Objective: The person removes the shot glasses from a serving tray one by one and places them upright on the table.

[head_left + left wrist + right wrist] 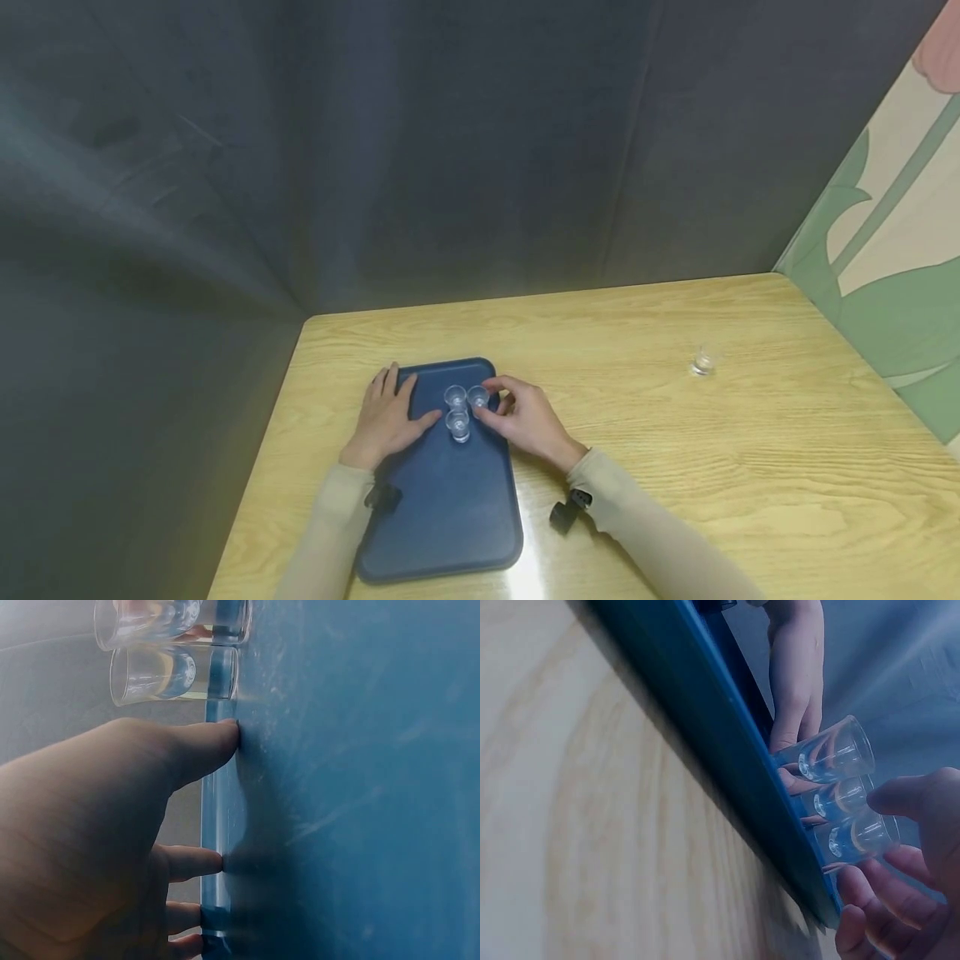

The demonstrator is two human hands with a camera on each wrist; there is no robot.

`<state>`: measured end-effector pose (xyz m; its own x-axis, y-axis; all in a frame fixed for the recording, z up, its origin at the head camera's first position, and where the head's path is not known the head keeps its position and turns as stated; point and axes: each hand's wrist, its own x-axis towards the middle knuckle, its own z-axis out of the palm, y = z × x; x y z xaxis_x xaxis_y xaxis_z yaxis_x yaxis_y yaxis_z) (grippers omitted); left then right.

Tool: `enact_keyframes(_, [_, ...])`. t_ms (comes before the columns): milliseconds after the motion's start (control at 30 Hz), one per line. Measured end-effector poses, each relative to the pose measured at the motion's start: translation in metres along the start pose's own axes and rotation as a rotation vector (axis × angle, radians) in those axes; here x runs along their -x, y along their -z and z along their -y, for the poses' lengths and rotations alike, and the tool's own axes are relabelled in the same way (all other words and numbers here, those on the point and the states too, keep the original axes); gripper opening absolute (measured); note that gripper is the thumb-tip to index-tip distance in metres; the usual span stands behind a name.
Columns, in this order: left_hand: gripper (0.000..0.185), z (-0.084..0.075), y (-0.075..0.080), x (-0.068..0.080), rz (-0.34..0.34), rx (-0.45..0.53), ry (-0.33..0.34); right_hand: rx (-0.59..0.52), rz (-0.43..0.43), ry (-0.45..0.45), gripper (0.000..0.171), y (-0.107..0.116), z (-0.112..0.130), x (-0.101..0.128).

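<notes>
Left hand [386, 417] lies flat on the tray [450, 500], grip released; right hand [525, 417] pinches a glass [477, 397].

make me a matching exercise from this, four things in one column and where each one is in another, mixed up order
Things:
1. left hand
2. right hand
3. three small glasses
4. lone glass

Places:
A. alone on the bare wooden table, far to the right
B. clustered together on the blue tray, near its far end
C. flat on the tray's left part, fingers straight
D. at the tray's right edge, fingertips at the rightmost glass of the cluster

Pairs: 1-C, 2-D, 3-B, 4-A
</notes>
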<state>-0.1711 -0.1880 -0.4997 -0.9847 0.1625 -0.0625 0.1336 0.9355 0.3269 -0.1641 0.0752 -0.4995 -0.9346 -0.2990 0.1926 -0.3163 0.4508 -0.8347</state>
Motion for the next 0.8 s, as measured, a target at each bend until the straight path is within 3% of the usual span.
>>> enact_keyframes(433, [0.089, 0.0005, -0.0020, 0.0009, -0.004, 0.016, -0.001, -0.036, -0.035, -0.005, 0.036, 0.0002, -0.0017, -0.0008])
enact_keyframes(800, [0.088, 0.0001, -0.0010, 0.0002, 0.004, 0.005, 0.003, -0.124, -0.099, -0.070, 0.033, 0.0074, -0.0045, -0.0006])
